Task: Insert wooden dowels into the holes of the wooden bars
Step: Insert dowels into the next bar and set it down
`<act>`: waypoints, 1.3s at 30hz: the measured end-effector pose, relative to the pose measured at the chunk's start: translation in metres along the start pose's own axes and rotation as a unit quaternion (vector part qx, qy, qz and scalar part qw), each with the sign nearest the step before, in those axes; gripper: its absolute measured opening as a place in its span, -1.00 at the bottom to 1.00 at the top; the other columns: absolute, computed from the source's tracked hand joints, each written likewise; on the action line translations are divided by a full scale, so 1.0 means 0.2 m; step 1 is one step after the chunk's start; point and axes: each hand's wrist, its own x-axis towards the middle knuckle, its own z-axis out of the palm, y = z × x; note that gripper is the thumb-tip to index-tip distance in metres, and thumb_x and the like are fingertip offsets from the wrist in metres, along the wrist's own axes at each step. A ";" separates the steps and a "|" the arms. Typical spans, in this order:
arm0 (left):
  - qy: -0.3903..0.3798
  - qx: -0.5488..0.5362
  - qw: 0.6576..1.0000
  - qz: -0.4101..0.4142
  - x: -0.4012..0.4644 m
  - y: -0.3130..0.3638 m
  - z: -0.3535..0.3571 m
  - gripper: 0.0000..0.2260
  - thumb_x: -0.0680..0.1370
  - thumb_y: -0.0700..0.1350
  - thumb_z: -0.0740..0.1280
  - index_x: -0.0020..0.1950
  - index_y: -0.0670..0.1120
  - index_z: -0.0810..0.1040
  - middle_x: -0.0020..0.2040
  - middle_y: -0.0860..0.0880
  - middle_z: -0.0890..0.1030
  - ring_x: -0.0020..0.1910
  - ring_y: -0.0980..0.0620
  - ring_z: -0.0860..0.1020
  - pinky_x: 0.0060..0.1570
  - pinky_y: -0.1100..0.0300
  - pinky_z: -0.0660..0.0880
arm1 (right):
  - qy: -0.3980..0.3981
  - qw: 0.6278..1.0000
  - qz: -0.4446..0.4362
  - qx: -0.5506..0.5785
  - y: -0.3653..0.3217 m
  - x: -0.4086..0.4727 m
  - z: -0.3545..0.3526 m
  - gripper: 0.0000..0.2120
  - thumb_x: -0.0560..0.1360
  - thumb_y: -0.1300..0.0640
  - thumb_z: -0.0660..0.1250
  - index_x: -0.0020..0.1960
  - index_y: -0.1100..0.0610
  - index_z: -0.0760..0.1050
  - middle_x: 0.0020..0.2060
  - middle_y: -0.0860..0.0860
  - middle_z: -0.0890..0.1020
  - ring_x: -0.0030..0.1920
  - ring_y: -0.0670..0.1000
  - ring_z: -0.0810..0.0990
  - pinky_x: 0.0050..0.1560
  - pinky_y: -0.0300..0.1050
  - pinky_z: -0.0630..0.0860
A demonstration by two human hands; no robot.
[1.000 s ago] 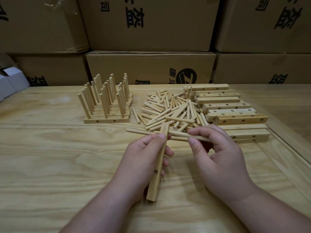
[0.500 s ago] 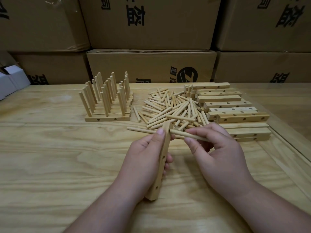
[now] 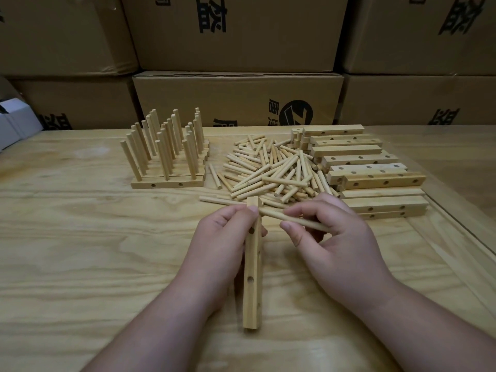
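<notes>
A pale plywood tabletop (image 3: 80, 237) carries, toward its far edge, finished bars bristling with upright pegs (image 3: 167, 154), a loose heap of round wooden dowels (image 3: 271, 173) and a stack of drilled square wooden bars (image 3: 362, 170). Near the front edge, the left hand (image 3: 222, 242) grips one light wooden bar (image 3: 252, 277) while the right hand (image 3: 332, 237) pinches a single slim dowel (image 3: 292, 218), its tip at the bar's far end. This looks like the insertion step, and seating it likely needs aiming and pushing; the target hole is hidden.
</notes>
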 end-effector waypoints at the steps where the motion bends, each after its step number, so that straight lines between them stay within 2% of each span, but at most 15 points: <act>1: 0.004 0.000 1.000 0.000 0.00 0.00 0.00 -0.71 0.53 0.11 0.33 -0.26 -0.03 0.68 -0.31 -0.06 0.66 -0.39 0.03 0.56 -0.42 0.22 0.48 | 0.000 1.000 -0.001 0.003 0.00 0.00 0.00 -0.86 0.45 0.19 0.51 -0.01 0.02 0.67 -0.15 -0.07 0.59 -0.08 -0.07 0.60 -0.16 -0.45 0.43; 4: 0.022 0.007 1.000 -0.009 -0.01 0.01 0.00 -0.60 0.64 0.13 0.26 -0.29 -0.02 0.66 -0.34 -0.04 0.68 -0.47 0.07 0.55 -0.52 0.29 0.44 | 0.001 1.000 -0.004 0.006 0.00 0.00 0.00 -0.86 0.45 0.17 0.52 -0.01 0.03 0.68 -0.16 -0.06 0.60 -0.09 -0.08 0.60 -0.14 -0.45 0.42; 9: 0.027 0.044 0.999 -0.003 -0.01 0.01 -0.01 -0.52 0.57 0.24 0.29 -0.23 -0.16 0.58 -0.40 0.01 0.65 -0.49 0.11 0.53 -0.51 0.31 0.41 | 0.004 1.000 -0.016 -0.001 0.00 0.00 0.00 -0.86 0.45 0.18 0.52 0.00 0.05 0.69 -0.18 -0.08 0.58 -0.14 -0.10 0.59 -0.16 -0.44 0.41; 13: 0.030 0.040 0.999 0.011 -0.01 0.02 0.00 -0.60 0.39 0.34 0.35 -0.31 0.01 0.66 -0.39 0.00 0.65 -0.46 0.15 0.57 -0.47 0.32 0.43 | 0.009 1.000 -0.026 -0.014 0.00 0.00 0.00 -0.85 0.44 0.18 0.52 0.01 0.07 0.70 -0.19 -0.10 0.57 -0.14 -0.12 0.59 -0.17 -0.45 0.41; 15: 0.026 0.024 0.999 0.006 -0.01 0.02 0.00 -0.63 0.34 0.32 0.37 -0.33 0.03 0.66 -0.37 -0.02 0.65 -0.45 0.14 0.57 -0.46 0.30 0.46 | 0.008 0.999 -0.034 -0.024 0.00 0.00 -0.01 -0.85 0.44 0.19 0.53 0.01 0.08 0.71 -0.20 -0.12 0.58 -0.12 -0.16 0.59 -0.15 -0.47 0.40; 18: 0.021 0.013 1.000 -0.004 0.00 0.02 0.00 -0.62 0.36 0.27 0.40 -0.32 -0.05 0.66 -0.38 -0.07 0.64 -0.47 0.09 0.53 -0.45 0.26 0.49 | 0.005 0.998 -0.046 -0.039 0.00 0.00 -0.01 -0.85 0.44 0.19 0.53 0.01 0.10 0.71 -0.19 -0.16 0.58 -0.11 -0.22 0.58 -0.11 -0.50 0.38; 25: 0.014 0.026 1.000 0.001 -0.02 0.03 0.00 -0.54 0.39 0.23 0.40 -0.29 -0.20 0.64 -0.43 -0.07 0.61 -0.49 0.09 0.52 -0.47 0.29 0.47 | 0.006 0.998 -0.036 -0.042 0.00 0.00 -0.02 -0.87 0.44 0.19 0.53 -0.01 0.10 0.72 -0.21 -0.16 0.61 -0.12 -0.20 0.60 -0.11 -0.49 0.39; 30: 0.023 0.031 0.999 0.005 -0.02 0.03 0.01 -0.50 0.48 0.17 0.40 -0.28 -0.30 0.60 -0.45 -0.06 0.60 -0.51 0.11 0.51 -0.49 0.30 0.47 | 0.006 0.997 -0.036 -0.063 0.00 0.00 -0.02 -0.84 0.46 0.07 0.48 0.01 0.09 0.72 -0.24 -0.16 0.63 -0.16 -0.19 0.60 -0.14 -0.44 0.43; 36: 0.025 0.052 0.998 0.008 -0.02 0.03 0.01 -0.59 0.53 0.13 0.40 -0.35 -0.15 0.65 -0.44 -0.05 0.61 -0.51 0.11 0.51 -0.49 0.30 0.47 | -0.021 0.991 -0.053 -0.124 -0.01 0.01 -0.02 -0.83 0.50 0.05 0.40 0.01 0.08 0.72 -0.30 -0.33 0.47 -0.21 -0.29 0.51 -0.17 -0.48 0.37; 39: 0.023 0.060 0.998 0.009 -0.03 0.03 0.01 -0.61 0.53 0.13 0.40 -0.36 -0.13 0.66 -0.44 -0.04 0.62 -0.50 0.12 0.51 -0.49 0.30 0.47 | -0.025 0.990 -0.044 -0.129 0.00 0.01 -0.02 -0.82 0.51 0.03 0.37 -0.03 0.07 0.72 -0.33 -0.29 0.50 -0.19 -0.23 0.54 -0.19 -0.44 0.38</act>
